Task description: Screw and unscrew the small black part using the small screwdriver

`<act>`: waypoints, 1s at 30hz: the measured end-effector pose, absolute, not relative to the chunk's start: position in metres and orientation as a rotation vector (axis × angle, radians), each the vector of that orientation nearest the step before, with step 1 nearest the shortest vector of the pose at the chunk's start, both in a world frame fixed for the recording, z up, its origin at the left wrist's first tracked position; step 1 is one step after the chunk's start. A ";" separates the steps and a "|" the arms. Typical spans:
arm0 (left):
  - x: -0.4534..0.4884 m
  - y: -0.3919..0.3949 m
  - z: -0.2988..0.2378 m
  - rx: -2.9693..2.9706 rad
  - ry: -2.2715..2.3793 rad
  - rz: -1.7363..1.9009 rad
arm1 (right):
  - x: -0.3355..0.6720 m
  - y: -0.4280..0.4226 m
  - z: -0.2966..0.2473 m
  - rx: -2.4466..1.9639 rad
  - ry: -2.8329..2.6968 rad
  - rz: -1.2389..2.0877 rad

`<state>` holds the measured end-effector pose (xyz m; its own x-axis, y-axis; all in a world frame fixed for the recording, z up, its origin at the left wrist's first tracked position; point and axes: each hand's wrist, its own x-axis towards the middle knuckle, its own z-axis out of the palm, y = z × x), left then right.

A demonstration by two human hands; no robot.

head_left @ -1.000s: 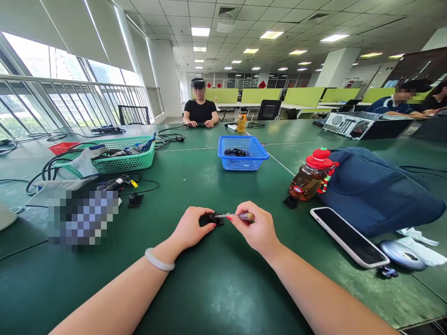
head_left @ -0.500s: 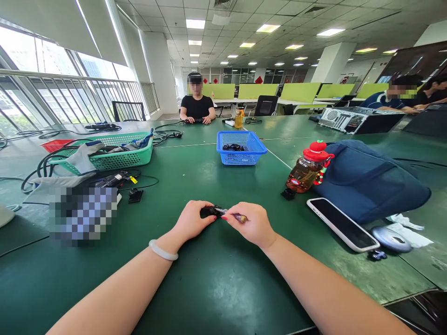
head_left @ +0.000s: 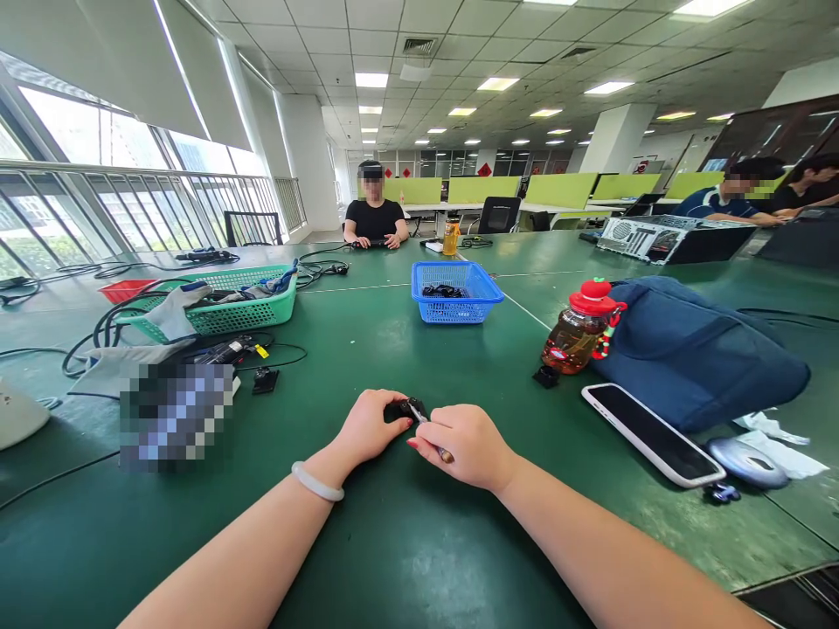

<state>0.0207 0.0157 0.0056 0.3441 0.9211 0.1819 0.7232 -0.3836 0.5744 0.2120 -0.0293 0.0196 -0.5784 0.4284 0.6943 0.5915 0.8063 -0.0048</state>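
My left hand (head_left: 370,428) is closed on a small black part (head_left: 397,408), thumb in front and fingers behind, low over the green table. In a closed pinch, my right hand (head_left: 467,441) holds a slim tool with a brown rounded handle end (head_left: 447,456). The tool's silvery tip meets the black part, though I cannot tell exactly how. My fingers cover much of the tool and the part. Farther back stands a blue plastic basket (head_left: 457,307) with black pieces inside.
A green basket (head_left: 262,310) with gloves and cables sits at the left, near a black piece (head_left: 265,380). At right are a red-lidded bottle (head_left: 572,336), a blue bag (head_left: 695,358) and a phone (head_left: 652,432). A person (head_left: 375,214) sits opposite.
The tool has swung from nearly level to a steeper slant, its handle end dropping toward me. My right hand has turned with it. The whole view has shifted slightly.
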 end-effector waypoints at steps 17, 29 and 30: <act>0.022 0.014 0.007 2.218 1.445 0.708 | 0.210 -0.027 0.013 -0.696 -2.225 -0.425; 0.020 0.014 0.004 2.211 1.465 0.704 | 0.211 -0.028 0.012 -0.703 -2.235 -0.417; 0.020 0.014 0.004 2.209 1.464 0.704 | 0.211 -0.028 0.012 -0.709 -2.234 -0.412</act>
<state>0.0198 0.0144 0.0036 0.3257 0.9263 0.1894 0.7264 -0.3733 0.5771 0.2112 -0.0284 0.0119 -0.5703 0.3629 0.7369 0.6018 0.7952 0.0740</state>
